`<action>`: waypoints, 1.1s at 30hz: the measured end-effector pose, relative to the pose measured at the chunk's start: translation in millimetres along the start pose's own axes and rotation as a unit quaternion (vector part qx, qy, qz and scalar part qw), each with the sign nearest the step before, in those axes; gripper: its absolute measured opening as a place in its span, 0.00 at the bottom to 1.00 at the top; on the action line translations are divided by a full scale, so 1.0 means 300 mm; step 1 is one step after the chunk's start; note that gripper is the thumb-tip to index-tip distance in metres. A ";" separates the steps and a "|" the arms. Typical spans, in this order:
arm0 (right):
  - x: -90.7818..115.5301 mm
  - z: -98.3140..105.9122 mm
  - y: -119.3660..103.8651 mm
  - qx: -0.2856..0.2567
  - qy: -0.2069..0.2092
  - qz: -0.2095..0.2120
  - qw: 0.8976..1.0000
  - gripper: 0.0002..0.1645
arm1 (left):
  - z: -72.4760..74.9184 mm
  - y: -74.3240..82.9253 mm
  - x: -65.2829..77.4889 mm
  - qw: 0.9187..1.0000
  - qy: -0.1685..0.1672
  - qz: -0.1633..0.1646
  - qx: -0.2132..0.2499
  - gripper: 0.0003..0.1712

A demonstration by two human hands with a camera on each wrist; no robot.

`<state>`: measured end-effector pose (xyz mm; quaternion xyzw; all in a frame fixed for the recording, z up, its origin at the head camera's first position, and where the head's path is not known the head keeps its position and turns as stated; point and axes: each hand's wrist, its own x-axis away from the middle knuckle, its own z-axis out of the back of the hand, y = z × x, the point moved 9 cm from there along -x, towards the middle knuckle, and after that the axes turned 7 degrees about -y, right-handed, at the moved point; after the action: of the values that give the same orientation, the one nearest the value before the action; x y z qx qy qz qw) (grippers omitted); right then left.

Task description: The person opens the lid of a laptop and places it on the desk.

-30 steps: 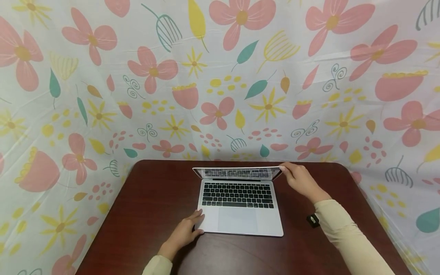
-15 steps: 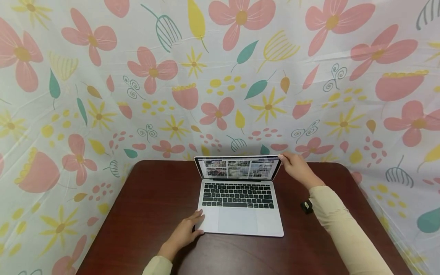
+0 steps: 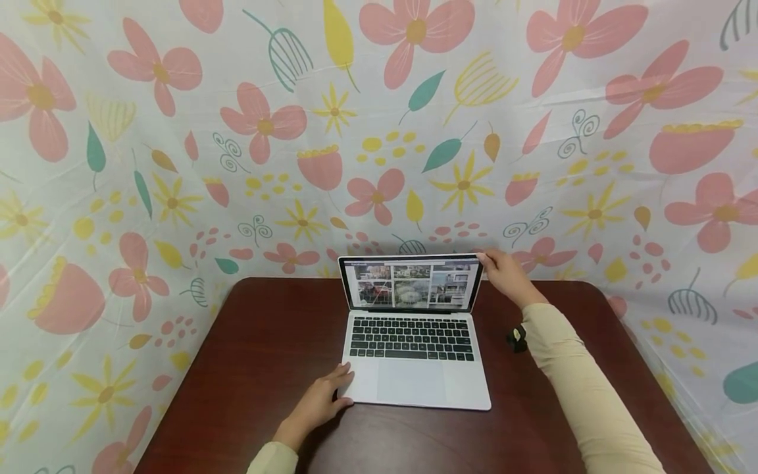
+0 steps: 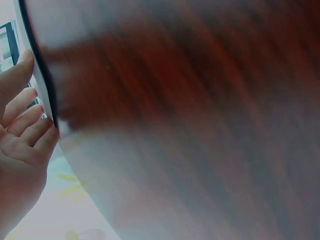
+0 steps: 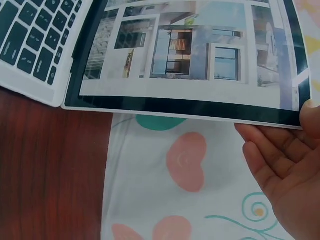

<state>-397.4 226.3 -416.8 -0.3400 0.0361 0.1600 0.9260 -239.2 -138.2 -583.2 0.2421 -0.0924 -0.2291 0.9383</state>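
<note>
A silver laptop (image 3: 410, 382) with black keys stands unfolded on the dark red-brown table, its lit screen (image 3: 414, 286) showing rows of photos. My right hand (image 3: 506, 273) pinches the top right corner of the lid. In the right wrist view the thumb (image 5: 311, 117) lies on the screen side, with fingers at the lid's edge. My left hand (image 3: 320, 398) rests at the front left corner of the base. Its fingers touch the left side and its thumb the front edge. Up close, the left hand (image 4: 25, 130) fills the left of its wrist view.
The tabletop (image 3: 266, 329) has rounded far corners. A white cloth (image 3: 367, 131) printed with flowers and leaves hangs behind and around it. A small black device (image 3: 517, 338) sits by the right sleeve.
My right hand has raised the laptop's lid up and back, from steeply folded forward to nearly upright, so the screen's photos now show. The left hand has stayed at the base's corner.
</note>
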 end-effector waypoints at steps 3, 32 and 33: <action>-0.020 0.002 0.008 -0.006 0.023 0.000 1.000 0.22 | 0.001 0.000 0.000 1.000 -0.003 0.004 0.002 0.31; -0.120 -0.009 0.093 -0.093 0.196 -0.117 0.969 0.21 | 0.001 0.000 -0.004 1.000 -0.001 0.001 0.011 0.31; -0.120 -0.003 0.087 -0.085 0.203 -0.116 0.968 0.21 | 0.001 0.001 -0.006 1.000 -0.001 0.000 0.010 0.31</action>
<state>-439.8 234.7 -427.3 -0.4446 0.1704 -0.0185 0.8792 -240.6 -137.3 -582.9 0.2515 -0.0953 -0.2288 0.9356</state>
